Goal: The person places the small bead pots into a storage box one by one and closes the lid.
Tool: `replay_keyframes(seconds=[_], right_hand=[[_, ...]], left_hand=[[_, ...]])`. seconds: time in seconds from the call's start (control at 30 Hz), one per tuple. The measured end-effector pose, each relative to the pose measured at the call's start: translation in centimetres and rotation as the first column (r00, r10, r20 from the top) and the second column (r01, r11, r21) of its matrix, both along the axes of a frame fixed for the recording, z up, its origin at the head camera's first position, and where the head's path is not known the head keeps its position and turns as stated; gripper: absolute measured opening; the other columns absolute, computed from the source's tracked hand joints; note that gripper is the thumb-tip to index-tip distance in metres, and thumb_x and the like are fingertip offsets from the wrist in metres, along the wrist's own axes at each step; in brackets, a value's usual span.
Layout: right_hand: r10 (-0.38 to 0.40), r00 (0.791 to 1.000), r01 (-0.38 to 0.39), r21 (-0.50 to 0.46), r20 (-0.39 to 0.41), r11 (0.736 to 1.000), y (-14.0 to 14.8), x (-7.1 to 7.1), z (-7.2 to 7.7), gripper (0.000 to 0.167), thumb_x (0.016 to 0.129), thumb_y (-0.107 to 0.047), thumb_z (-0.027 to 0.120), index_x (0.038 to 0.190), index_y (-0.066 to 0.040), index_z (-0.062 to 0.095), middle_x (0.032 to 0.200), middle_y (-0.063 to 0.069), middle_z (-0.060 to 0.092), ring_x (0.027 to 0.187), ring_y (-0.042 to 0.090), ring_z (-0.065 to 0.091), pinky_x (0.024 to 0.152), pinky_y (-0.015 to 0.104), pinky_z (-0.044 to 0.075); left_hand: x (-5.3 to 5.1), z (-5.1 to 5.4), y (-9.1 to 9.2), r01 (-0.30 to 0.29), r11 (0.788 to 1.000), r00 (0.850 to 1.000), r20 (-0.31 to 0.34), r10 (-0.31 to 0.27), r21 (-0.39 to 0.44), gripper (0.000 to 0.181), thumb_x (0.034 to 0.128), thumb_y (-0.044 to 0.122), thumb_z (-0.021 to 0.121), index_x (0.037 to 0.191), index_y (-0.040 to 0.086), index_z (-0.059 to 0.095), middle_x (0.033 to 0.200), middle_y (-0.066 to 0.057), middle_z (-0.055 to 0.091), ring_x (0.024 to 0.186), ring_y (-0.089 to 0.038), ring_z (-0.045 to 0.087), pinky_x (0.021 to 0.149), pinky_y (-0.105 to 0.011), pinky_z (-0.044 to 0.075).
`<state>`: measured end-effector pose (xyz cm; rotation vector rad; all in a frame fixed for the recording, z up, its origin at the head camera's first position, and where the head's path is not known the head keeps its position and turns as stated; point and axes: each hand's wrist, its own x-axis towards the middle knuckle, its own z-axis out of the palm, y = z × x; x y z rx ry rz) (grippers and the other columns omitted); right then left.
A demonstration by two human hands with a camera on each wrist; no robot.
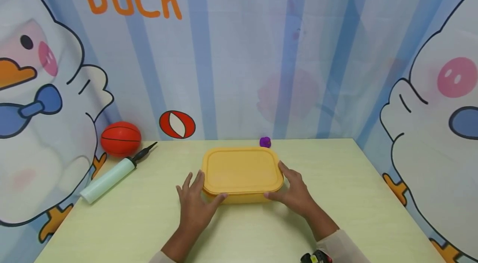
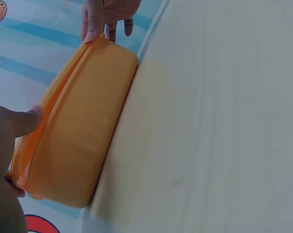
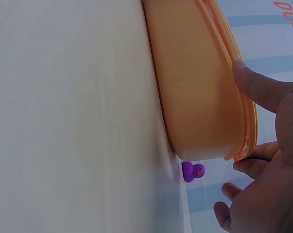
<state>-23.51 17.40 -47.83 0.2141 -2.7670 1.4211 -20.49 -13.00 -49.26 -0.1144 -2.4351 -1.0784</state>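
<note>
A yellow-orange rectangular food container point(image 1: 242, 199) sits on the table under its lid point(image 1: 242, 169). Both wrist views show a narrow gap between lid and container point(image 2: 88, 126) along the front, so the lid is not fully seated there. At the lid's front left corner, my left hand point(image 1: 196, 205) holds the edge, thumb on the front and fingers along the left side. My right hand point(image 1: 296, 194) grips the front right corner the same way; its lower fingers hang free in the right wrist view. The inside of the container is hidden.
A small purple rubber duck point(image 3: 192, 171) is behind the container at the table's back edge. At the back left are a red toy basketball point(image 1: 121, 139) and a pale green hand pump point(image 1: 110, 180) with a black nozzle. A duck-print curtain point(image 1: 242, 47) hangs behind the table point(image 1: 239, 238).
</note>
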Motion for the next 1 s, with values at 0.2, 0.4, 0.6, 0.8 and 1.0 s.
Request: replay_keyframes(seconds=[0.2,0.4,0.6,0.8,1.0], right_hand=[[0.023,1.000,-0.023,0.000,0.003,1.000,0.15,0.18,-0.16,0.121,0.082,-0.040,0.097,0.175,-0.011,0.025,0.175,0.029,0.032,0.164,0.056,0.022,0.124,0.085,0.022],[0.037,0.999,-0.037,-0.002,0.003,0.999,0.24,0.25,-0.34,0.120,0.083,-0.042,0.096,0.175,-0.012,0.026,0.175,0.031,0.030,0.163,0.058,0.025,0.123,0.083,0.027],[0.044,0.999,-0.044,-0.006,-0.004,0.999,0.14,0.24,-0.44,0.118,0.083,-0.036,0.097,0.174,-0.009,0.028,0.175,0.029,0.033,0.163,0.056,0.024,0.125,0.083,0.023],[0.072,0.997,-0.072,-0.006,-0.010,0.997,0.16,0.22,-0.52,0.116,0.084,-0.033,0.097,0.173,-0.005,0.027,0.177,0.026,0.031,0.165,0.054,0.022,0.128,0.079,0.023],[0.121,0.992,-0.122,-0.011,-0.038,0.992,0.43,0.14,-0.47,0.110,0.092,-0.036,0.091,0.172,0.001,0.025,0.180,0.023,0.025,0.167,0.050,0.019,0.131,0.072,0.023]], left_hand=[[0.12,-0.12,-0.06,0.001,1.000,0.999,0.050,-0.001,-0.003,0.096,0.0812,0.038,0.098,0.153,-0.011,0.056,0.161,-0.026,0.057,0.159,-0.051,0.039,0.123,-0.089,0.010],[0.17,-0.44,-0.15,0.009,1.000,0.999,0.050,-0.009,-0.001,0.095,0.0820,0.038,0.097,0.152,-0.013,0.056,0.160,-0.028,0.056,0.157,-0.052,0.043,0.121,-0.090,0.012],[0.18,-0.50,-0.26,0.024,1.000,0.999,0.047,-0.024,-0.009,0.095,0.0826,0.039,0.097,0.151,-0.014,0.056,0.159,-0.032,0.055,0.155,-0.055,0.043,0.118,-0.093,0.014],[0.23,-0.74,-0.44,0.020,0.999,0.997,0.074,-0.018,-0.026,0.094,0.0862,0.041,0.093,0.153,-0.013,0.055,0.162,-0.030,0.053,0.157,-0.053,0.041,0.117,-0.094,0.013],[0.15,-0.79,-0.53,0.006,1.000,0.996,0.092,-0.008,0.020,0.078,0.0978,0.036,0.083,0.154,-0.011,0.055,0.162,-0.026,0.054,0.156,-0.052,0.045,0.118,-0.093,0.014]])
